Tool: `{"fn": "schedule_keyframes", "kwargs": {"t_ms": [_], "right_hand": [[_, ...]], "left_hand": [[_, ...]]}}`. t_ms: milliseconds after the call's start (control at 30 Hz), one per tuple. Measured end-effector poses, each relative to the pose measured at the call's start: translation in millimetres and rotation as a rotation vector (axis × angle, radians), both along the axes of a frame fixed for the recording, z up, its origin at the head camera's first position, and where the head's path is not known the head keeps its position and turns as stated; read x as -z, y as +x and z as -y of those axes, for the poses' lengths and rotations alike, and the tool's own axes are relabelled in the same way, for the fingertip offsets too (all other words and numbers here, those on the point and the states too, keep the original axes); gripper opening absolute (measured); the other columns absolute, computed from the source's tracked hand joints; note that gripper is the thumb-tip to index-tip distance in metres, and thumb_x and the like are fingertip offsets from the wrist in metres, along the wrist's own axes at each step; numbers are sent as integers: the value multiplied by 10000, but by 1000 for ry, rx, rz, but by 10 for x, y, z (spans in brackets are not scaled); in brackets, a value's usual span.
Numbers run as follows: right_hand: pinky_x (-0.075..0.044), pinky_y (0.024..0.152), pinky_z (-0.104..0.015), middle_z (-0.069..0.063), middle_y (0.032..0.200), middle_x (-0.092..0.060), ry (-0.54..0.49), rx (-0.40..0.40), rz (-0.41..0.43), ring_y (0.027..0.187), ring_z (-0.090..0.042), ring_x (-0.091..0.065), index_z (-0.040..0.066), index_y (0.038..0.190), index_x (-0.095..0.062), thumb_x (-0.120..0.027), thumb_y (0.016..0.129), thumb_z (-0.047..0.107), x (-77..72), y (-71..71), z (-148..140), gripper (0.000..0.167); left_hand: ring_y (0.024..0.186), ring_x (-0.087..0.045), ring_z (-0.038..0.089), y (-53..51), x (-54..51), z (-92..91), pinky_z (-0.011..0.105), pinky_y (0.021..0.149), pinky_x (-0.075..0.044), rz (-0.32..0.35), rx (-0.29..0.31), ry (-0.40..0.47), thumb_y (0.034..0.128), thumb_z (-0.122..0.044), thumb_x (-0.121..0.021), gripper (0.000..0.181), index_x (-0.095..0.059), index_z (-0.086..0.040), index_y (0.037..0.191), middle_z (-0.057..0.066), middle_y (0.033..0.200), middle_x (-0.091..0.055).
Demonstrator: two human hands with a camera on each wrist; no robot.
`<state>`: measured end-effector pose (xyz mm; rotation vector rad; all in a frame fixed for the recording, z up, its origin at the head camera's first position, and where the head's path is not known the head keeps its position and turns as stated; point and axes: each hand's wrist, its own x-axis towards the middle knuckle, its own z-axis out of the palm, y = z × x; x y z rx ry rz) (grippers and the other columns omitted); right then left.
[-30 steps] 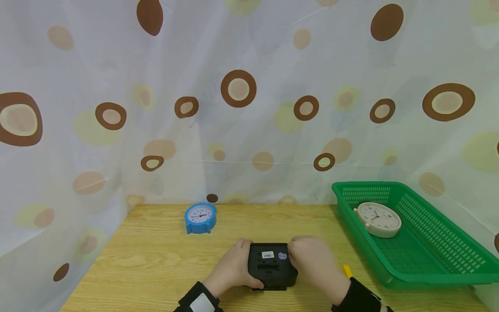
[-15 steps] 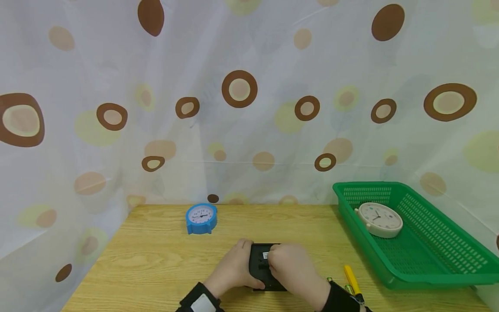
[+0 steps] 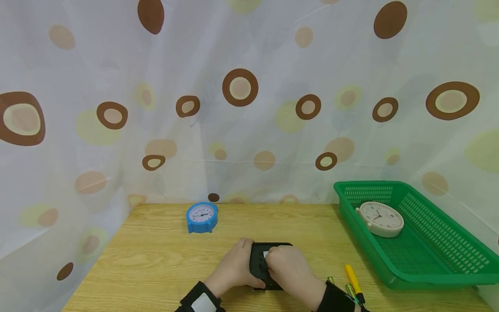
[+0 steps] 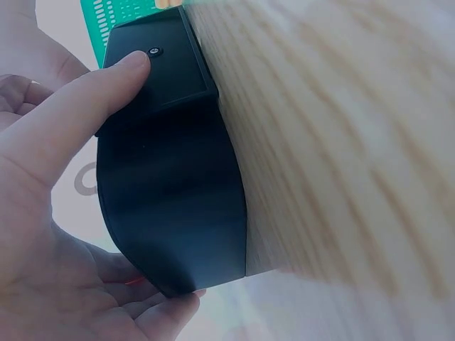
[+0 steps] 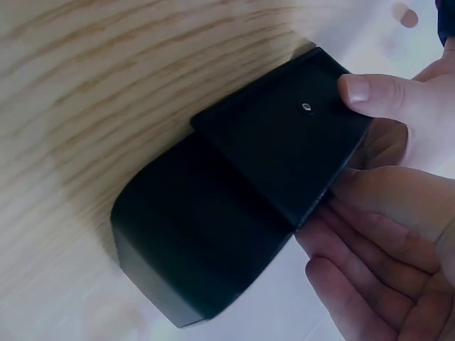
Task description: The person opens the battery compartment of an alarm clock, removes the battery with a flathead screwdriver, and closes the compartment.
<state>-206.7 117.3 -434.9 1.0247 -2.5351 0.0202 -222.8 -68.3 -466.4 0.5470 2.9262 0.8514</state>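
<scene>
A black plastic device (image 3: pixel 259 260), perhaps a desk clock, rests on the table with its labelled back up. My left hand (image 3: pixel 231 266) grips its left side. In the left wrist view, the thumb presses beside a small screw on the black casing (image 4: pixel 170 192), with fingers around the far side. My right hand (image 3: pixel 290 266) is over the device's back, fingers curled and touching it; its fingertips are hidden behind the edge of the casing (image 5: pixel 206 206) in the right wrist view. By my right wrist lie greenish batteries (image 3: pixel 350 290) and a yellow-handled screwdriver (image 3: pixel 352 278), both partly covered.
A blue alarm clock (image 3: pixel 202 218) stands at the back left of the wooden table (image 3: pixel 156 255). On the right, a green basket (image 3: pixel 419 281) contains a cream alarm clock (image 3: pixel 381 219). A patterned curtain (image 3: pixel 249 130) hangs behind.
My right hand has shifted left from the device's right edge onto its back, exposing the batteries and more of the screwdriver. The left hand keeps its grip and place.
</scene>
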Motion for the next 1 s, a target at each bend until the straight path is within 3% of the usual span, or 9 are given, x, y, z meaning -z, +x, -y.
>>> {"fn": "schedule_keyframes", "kwargs": {"t_ms": [267,867,1000], "right_hand": [[-537,578,-237,62,603,-583,-10,-23,25,560,-100,-575,188,611,-662,-932,766,121,26,4,11,318],[-432,540,-184,38,588,-555,2,-15,-51,510,-96,-497,165,625,-688,-910,788,101,86,8,46,282],[-441,550,-180,47,592,-564,-30,-17,-8,522,-84,-523,173,614,-674,-909,788,91,93,-5,46,303]], "left_hand": [[1122,-637,277,5,-4,11,421,1006,-585,8,3,9,625,-385,-1041,1076,-504,67,1441,198,1355,-596],[1152,-639,295,3,4,-5,431,1025,-583,3,1,3,624,-382,-1043,1082,-503,74,1444,208,1378,-592],[1159,-643,305,5,-2,-2,440,1030,-582,4,0,5,621,-382,-1043,1089,-502,79,1446,218,1385,-591]]}}
